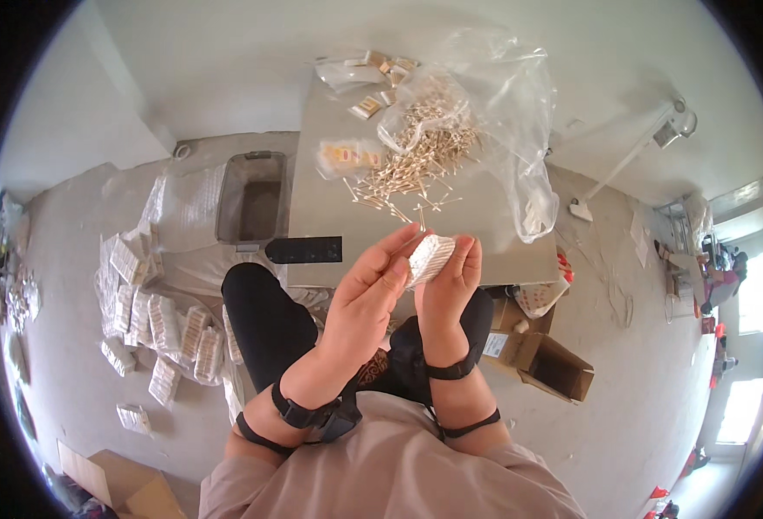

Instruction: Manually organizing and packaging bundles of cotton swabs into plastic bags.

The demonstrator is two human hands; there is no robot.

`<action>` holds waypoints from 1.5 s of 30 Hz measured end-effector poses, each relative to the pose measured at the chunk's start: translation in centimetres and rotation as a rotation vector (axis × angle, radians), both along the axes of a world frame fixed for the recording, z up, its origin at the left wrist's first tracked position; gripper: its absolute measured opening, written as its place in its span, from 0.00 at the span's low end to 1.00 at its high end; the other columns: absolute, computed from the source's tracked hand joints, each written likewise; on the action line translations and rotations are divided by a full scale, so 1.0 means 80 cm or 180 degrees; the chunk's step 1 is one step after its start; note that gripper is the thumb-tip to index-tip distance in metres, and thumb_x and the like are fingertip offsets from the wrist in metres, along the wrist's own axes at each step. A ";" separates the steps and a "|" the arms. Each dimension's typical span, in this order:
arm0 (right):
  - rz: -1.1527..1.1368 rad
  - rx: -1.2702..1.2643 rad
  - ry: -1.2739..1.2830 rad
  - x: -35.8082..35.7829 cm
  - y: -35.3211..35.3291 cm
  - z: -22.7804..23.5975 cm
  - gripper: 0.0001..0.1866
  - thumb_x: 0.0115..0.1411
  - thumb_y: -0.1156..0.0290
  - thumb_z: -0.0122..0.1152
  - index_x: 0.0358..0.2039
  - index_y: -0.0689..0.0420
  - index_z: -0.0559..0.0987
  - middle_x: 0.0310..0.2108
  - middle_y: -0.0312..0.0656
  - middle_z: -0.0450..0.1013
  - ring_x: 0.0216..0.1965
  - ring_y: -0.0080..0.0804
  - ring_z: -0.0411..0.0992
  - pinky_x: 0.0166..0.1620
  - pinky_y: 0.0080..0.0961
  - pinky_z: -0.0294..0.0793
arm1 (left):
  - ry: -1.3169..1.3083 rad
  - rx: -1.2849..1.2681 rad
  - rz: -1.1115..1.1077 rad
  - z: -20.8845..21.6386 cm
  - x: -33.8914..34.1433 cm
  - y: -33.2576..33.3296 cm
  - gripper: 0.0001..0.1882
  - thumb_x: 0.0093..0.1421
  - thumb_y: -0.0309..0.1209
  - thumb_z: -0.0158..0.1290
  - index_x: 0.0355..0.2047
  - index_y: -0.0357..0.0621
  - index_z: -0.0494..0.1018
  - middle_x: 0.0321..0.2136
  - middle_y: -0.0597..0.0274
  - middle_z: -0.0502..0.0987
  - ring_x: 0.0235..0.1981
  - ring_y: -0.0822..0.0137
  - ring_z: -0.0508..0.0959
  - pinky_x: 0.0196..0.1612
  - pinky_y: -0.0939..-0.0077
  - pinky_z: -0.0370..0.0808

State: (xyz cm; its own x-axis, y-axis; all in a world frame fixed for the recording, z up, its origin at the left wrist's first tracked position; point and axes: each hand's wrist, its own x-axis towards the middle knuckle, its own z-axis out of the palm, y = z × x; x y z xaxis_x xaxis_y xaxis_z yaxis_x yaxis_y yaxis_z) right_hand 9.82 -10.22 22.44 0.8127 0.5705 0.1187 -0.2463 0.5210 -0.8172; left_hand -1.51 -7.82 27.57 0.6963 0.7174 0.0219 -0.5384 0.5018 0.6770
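Observation:
A small block of white-tipped cotton swabs (pixel 430 260) is held up over the near edge of the table (pixel 329 208). My left hand (pixel 366 298) grips its left side between thumb and fingers. On its right side, the fingers of my right hand (pixel 450 290) are closed against it. Whether a clear wrapper covers the block is too small to tell. Beyond my hands lies a loose heap of cotton swabs (pixel 429 151), partly spilling from a large clear plastic bag (pixel 524 104). Flat clear packets with orange print (pixel 347 158) lie left of the heap.
Small packs (pixel 367 107) sit at the table's far side. A grey bin (pixel 252 203) and a black flat strip (pixel 305 250) are to the left. Several swab packs (pixel 163 323) cover the left floor. An open cardboard box (pixel 554 368) stands right, beyond it a white stand (pixel 628 160).

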 end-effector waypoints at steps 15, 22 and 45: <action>-0.0413 -0.0378 -0.0281 -0.018 0.006 -0.017 0.16 0.72 0.59 0.39 0.28 0.53 0.65 0.24 0.27 0.64 0.27 0.12 0.63 0.31 0.13 0.66 | 0.1329 0.2248 0.1154 -0.010 0.018 -0.013 0.29 0.66 0.24 0.45 0.65 0.34 0.49 0.61 0.50 0.63 0.61 0.63 0.65 0.61 0.73 0.61; -0.0294 -0.0029 0.0296 -0.019 0.006 -0.027 0.15 0.71 0.59 0.41 0.28 0.52 0.64 0.24 0.27 0.64 0.27 0.12 0.63 0.32 0.13 0.65 | 0.1083 0.1839 0.1233 -0.009 0.020 -0.017 0.29 0.65 0.22 0.46 0.65 0.36 0.51 0.60 0.49 0.65 0.60 0.62 0.66 0.59 0.74 0.65; -0.0394 -0.0465 -0.0253 -0.014 -0.001 -0.034 0.16 0.72 0.58 0.40 0.30 0.54 0.65 0.27 0.29 0.67 0.29 0.14 0.64 0.34 0.16 0.67 | 0.0964 0.1387 0.1303 -0.015 0.041 -0.010 0.31 0.61 0.18 0.51 0.62 0.35 0.52 0.54 0.46 0.70 0.56 0.63 0.71 0.56 0.73 0.70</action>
